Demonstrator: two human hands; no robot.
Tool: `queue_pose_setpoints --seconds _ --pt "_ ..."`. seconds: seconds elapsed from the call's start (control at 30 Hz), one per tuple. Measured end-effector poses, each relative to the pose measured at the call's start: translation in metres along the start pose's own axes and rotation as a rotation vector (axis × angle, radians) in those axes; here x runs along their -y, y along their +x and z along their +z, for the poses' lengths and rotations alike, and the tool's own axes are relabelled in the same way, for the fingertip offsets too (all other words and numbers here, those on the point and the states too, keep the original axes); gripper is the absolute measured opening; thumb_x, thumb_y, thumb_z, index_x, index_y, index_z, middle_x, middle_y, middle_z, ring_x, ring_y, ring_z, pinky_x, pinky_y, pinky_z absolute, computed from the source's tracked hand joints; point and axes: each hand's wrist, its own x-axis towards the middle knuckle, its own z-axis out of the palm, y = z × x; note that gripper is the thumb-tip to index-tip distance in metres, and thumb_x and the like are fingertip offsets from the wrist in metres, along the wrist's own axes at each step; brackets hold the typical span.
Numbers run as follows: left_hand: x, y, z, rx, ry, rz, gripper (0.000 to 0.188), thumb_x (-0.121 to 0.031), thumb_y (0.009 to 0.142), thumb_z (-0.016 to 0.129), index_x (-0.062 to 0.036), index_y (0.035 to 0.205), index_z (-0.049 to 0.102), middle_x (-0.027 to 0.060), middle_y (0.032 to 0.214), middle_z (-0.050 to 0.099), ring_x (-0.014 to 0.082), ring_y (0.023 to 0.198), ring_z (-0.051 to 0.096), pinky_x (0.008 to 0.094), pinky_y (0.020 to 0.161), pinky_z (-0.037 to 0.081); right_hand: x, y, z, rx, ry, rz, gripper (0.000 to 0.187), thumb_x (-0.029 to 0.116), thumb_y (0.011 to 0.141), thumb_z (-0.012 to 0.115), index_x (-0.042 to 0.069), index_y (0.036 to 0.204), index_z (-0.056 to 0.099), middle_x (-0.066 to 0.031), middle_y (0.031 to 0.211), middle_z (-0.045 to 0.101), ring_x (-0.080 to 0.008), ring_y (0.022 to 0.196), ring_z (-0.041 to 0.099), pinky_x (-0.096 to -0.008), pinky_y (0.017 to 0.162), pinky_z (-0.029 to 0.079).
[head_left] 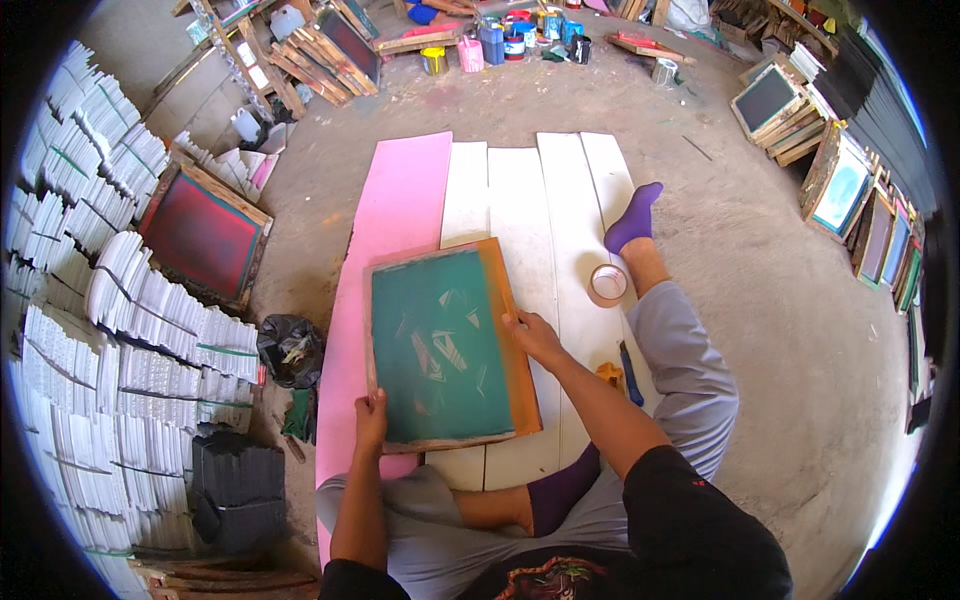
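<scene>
A framed printing screen [400,330] with green mesh, pale stencil shapes and an orange-brown band down its right side lies tilted a little in front of me. My left hand [371,420] is closed round its lower left edge, thumb on top. At the right edge, near mid-height, my right hand [535,338] grips the frame. Beneath the screen are pink [400,190] and white boards [515,195]. Right of it lie a roll of brown tape [607,285], a blue cutter knife [631,373] and a small yellow tool [609,375], partly hidden by my right forearm.
Stacks of white sheets [160,380] line the left side, beside a black plastic bag [291,350] and a red-meshed screen [200,235]. Paint cans and buckets [492,45] stand at the back. More frames [840,190] lean along the right. My outstretched leg [680,340] borders the boards.
</scene>
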Motion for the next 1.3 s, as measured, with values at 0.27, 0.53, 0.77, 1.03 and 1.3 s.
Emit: queue_pose_setpoints --seconds 0.27,0.53,0.77,1.03,1.3 --pt "-0.020 -0.041 0.008 0.117 0.075 -0.174 0.072 -0.056 0.098 0.059 0.0079 0.129 0.051 0.0204 0.117 0.062 0.0280 0.107 0.060 0.0398 0.092 0.049 -0.012 -0.005 -0.083 -0.599 -0.805 0.194 0.049 0.030 0.088 0.074 0.007 0.128 0.055 -0.0145 0.133 0.054 -0.0388 0.112 0.063 -0.0475 0.084 0.058" --pt "-0.033 -0.043 0.046 -0.211 -0.003 0.406 0.048 -0.033 0.095 0.070 0.0023 0.127 0.062 0.0200 0.120 0.064 0.0303 0.112 0.060 0.0413 0.098 0.047 -0.037 -0.019 -0.118 -0.414 -0.217 -0.142 0.019 0.013 0.091 0.069 0.001 0.106 0.068 -0.0113 0.097 0.069 -0.0268 0.090 0.067 -0.0375 0.078 0.054" --pt "-0.176 -0.117 0.081 0.400 -0.464 0.365 0.056 -0.040 0.102 0.059 -0.0033 0.143 0.051 0.0166 0.139 0.055 0.0291 0.125 0.055 0.0436 0.102 0.047 0.079 -0.132 -0.086 0.033 0.553 -0.233 0.011 0.010 0.099 0.063 0.002 0.105 0.067 0.0006 0.090 0.064 -0.0070 0.077 0.053 -0.0242 0.068 0.046" --pt "-0.222 -0.161 0.071 0.820 -0.744 0.284 0.064 -0.045 0.106 0.047 -0.0066 0.156 0.033 0.0142 0.149 0.047 0.0260 0.124 0.057 0.0429 0.094 0.055 0.133 -0.181 -0.076 0.197 0.451 -0.385 0.016 0.011 0.098 0.066 0.002 0.112 0.067 0.0027 0.093 0.062 -0.0068 0.081 0.054 -0.0240 0.071 0.046" --pt "-0.214 -0.171 0.059 0.644 -0.776 0.355 0.061 -0.041 0.106 0.051 -0.0033 0.153 0.039 0.0124 0.140 0.055 0.0218 0.113 0.063 0.0366 0.085 0.059 0.172 -0.207 -0.065 -0.140 0.143 -0.589 0.040 0.014 0.091 0.075 0.003 0.128 0.064 -0.0073 0.106 0.068 -0.0137 0.089 0.059 -0.0270 0.073 0.049"
